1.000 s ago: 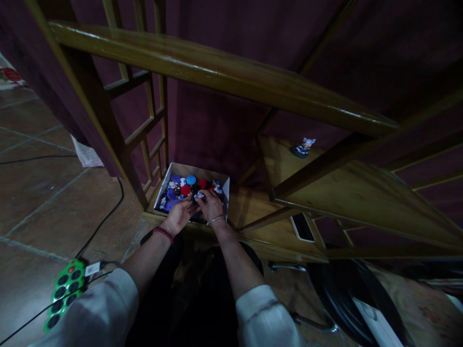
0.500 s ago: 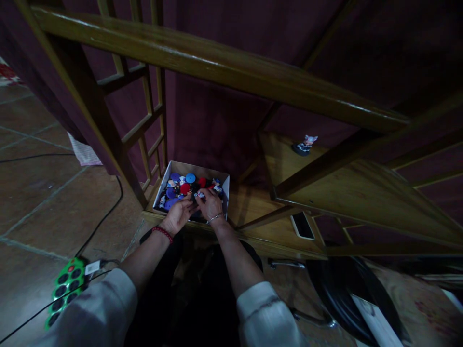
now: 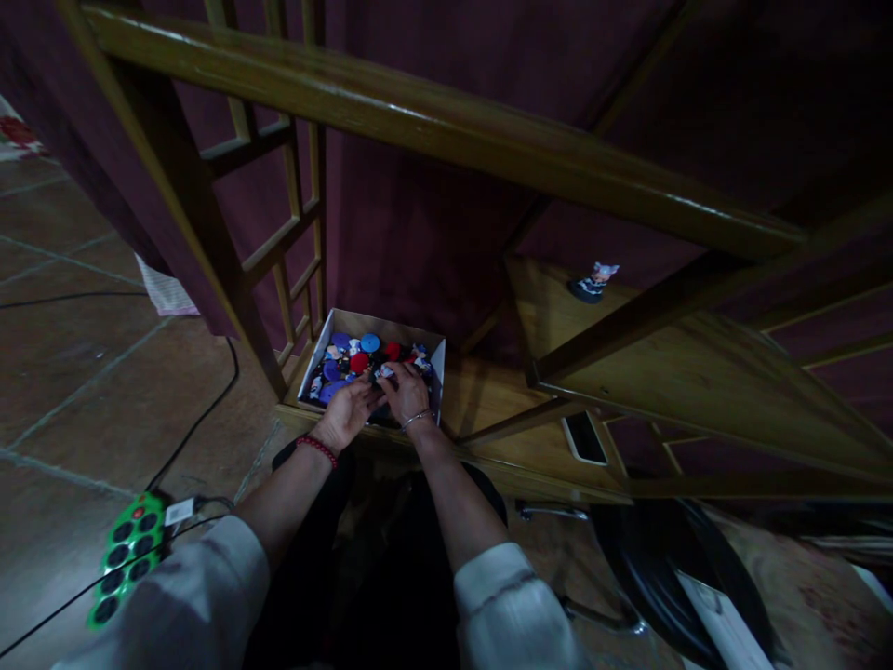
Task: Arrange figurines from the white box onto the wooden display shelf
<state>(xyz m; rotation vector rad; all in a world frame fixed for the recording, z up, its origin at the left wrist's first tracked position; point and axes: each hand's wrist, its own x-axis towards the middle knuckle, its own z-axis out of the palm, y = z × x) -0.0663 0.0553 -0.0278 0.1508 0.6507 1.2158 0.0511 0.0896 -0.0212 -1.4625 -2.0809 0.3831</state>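
Observation:
An open box [image 3: 441,381] with pale walls stands on the low wooden shelf, filled with several small figurines on blue, purple, red and black bases. Over its front edge, my right hand [image 3: 406,395] has its fingers closed round a small figurine [image 3: 384,372] with a pale head. My left hand [image 3: 347,412], palm turned up, is just to the left, its fingertips close to the same figurine; whether they touch it is hard to tell. The fingers of the left hand are loosely apart.
Another figurine [image 3: 593,282] stands on the raised shelf [image 3: 628,363]. A phone [image 3: 584,437] lies on the low shelf [image 3: 488,400]. A wooden rail [image 3: 446,130] crosses above. A green power strip [image 3: 129,554] is on the floor; a black stool [image 3: 684,577] stands at right.
The view has shifted slightly. Both hands stay almost where they were over the box, with the small figurine still between the right fingers.

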